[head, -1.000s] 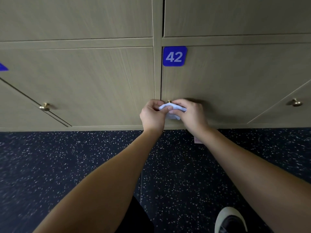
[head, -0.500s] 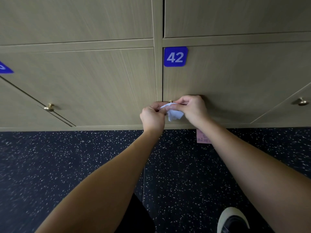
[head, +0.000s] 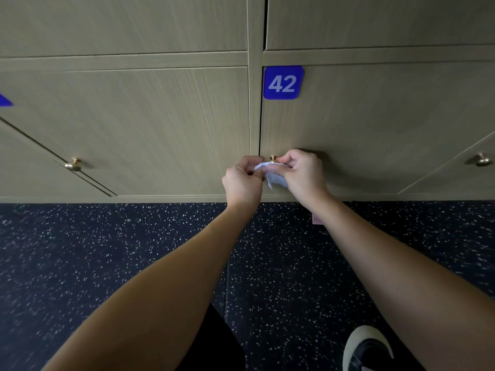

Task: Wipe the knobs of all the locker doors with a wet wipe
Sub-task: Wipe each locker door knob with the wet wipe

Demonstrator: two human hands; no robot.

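A white wet wipe (head: pixel 274 175) is held between both my hands just below the brass knob (head: pixel 273 158) of locker door 42 (head: pixel 375 129). My right hand (head: pixel 302 175) pinches the wipe's upper edge beside the knob. My left hand (head: pixel 242 180) grips its left end with curled fingers. The knob's top shows above the wipe. Two more brass knobs show, a left knob (head: pixel 72 164) and a right knob (head: pixel 482 159), each on a neighbouring door.
The blue number plate 42 (head: pixel 283 82) sits at the door's top left corner. Dark speckled floor (head: pixel 107 263) lies below the lockers. My shoe (head: pixel 367 349) is at the bottom right. A small pink slip (head: pixel 317 218) lies on the floor by my right wrist.
The wipe has come off the knob, whose brass top now shows. My right hand lifted and shifted right; both hands pull the wipe between them.
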